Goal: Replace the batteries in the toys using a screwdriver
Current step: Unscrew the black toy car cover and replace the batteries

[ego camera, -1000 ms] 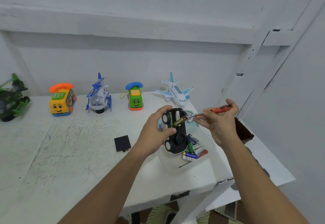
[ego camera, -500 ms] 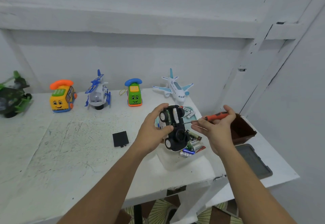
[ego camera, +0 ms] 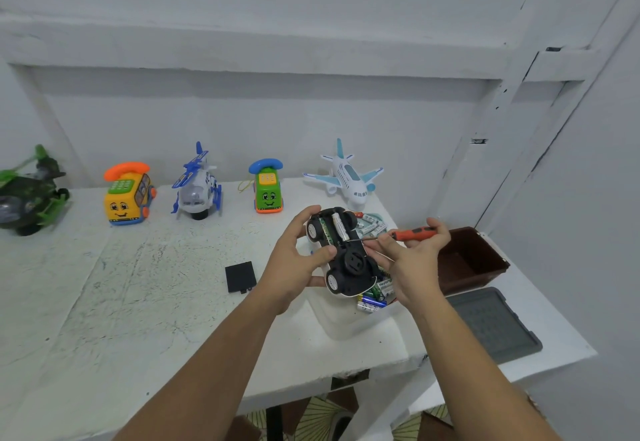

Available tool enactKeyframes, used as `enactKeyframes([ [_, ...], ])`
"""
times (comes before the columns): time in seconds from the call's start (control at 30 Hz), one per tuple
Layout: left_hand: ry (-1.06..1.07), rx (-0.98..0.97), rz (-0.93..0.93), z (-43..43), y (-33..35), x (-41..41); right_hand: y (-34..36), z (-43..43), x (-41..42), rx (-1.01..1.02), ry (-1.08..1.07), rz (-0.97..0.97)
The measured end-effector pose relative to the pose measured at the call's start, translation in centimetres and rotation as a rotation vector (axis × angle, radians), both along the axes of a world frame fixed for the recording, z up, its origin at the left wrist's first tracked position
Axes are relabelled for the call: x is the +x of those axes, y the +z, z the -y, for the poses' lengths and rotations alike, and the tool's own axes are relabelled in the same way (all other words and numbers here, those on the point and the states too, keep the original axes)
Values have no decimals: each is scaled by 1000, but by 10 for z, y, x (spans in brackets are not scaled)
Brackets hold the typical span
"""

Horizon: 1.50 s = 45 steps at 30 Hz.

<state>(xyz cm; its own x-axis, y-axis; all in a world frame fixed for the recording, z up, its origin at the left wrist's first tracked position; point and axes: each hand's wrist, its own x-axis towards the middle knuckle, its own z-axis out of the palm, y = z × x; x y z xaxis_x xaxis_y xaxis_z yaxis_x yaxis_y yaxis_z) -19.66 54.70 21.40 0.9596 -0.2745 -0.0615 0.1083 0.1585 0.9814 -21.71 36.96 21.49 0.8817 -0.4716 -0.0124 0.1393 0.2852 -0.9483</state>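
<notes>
Bare hands [ego camera: 294,267] (forearms [ego camera: 214,354] likewise)

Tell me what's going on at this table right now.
A person is working on a toy car. The left hand holds it upside down, battery bay open with batteries inside. The right hand grips an orange-handled screwdriver, tip at the bay's edge. The black battery cover lies on the table nearby, and loose batteries sit in a clear tub below the car.

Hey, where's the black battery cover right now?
In the head view, the black battery cover lies flat on the white table, just left of the left hand that holds the toy car, nearer the person than the green toy phone.
</notes>
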Motion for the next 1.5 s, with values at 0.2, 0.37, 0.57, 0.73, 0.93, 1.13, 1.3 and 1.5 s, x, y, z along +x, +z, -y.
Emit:
enactKeyframes([
  [0.2,22,20,48,2,-8,-4,-1,1,-2,158,8,-36],
  [0.37,1,77,82,4,-11,-1,6,6,-5,223,3,-30],
  [0.57,-6,312,232,7,-12,-1,9,17,-9,198,-42,-50],
  [0.73,-24,422,322,7,-5,-3,4,32,-13,162,-83,-107],
  [0.93,-44,283,190,5,-3,-2,5,28,-15,39,-53,-117],
  [1.13,-65,0,6,-3,1,-4,12,9,-12,-137,14,11],
  [1.3,-57,-59,-42,-5,3,-6,14,-5,-9,-304,45,38],
  [1.5,-46,-68,-70,-9,3,-7,13,-10,-10,-303,75,58],
])
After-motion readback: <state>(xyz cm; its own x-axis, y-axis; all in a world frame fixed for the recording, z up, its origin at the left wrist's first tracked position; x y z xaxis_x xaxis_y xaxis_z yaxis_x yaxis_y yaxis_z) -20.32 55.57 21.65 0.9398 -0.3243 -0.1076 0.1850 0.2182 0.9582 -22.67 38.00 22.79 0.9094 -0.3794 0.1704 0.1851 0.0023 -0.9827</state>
